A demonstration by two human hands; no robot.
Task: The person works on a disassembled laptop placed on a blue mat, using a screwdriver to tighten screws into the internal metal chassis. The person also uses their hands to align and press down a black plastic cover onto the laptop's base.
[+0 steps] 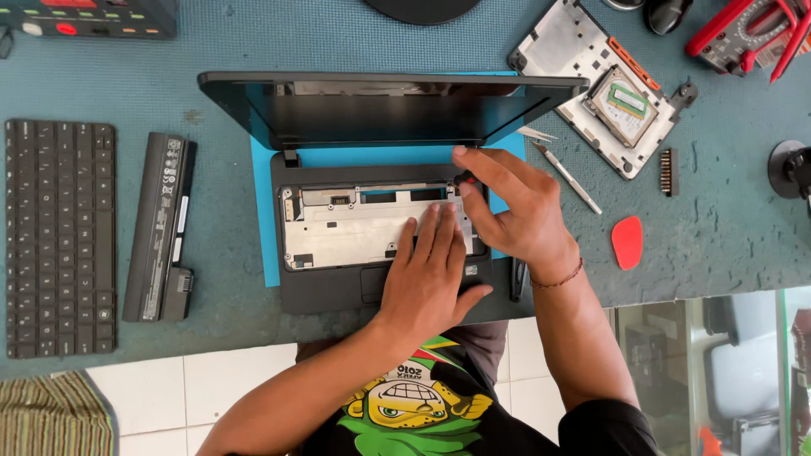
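Laptop (338,291), dark grey, lies centre of teal bench (726,228) on a blue mat (263,219). Lid is raised toward far edge. Keyboard is out, so the silver metal tray (355,232) inside the chassis is exposed.

Left hand (427,279): flat, palm down, fingers together and extended. It rests on the palm rest and lower right part of the tray, clamped on nothing; it presses the chassis only.

Right hand (511,211): just right of the left hand, over the chassis' right rear corner, near the hinge. Thumb and fingers are pinched on a small dark tool w/ a red tip (465,178). Tool type cannot be told; most of it is hidden by the fingers. Tip sits at the tray's top right corner. A cord bracelet is on the wrist.

Other items, largest first:
- Removed keyboard (59,236), far left, well apart from laptop.
- Base cover w/ hard drive (604,89), upper right.
- Battery pack (160,228), btwn keyboard and laptop.
- Multimeter w/ red leads (743,34), top right corner.
- Craft knife (568,176), right of the lid, near right hand.
- Red pry pick (627,242), right of the right wrist.
- Bit holder (669,171), above the pick.
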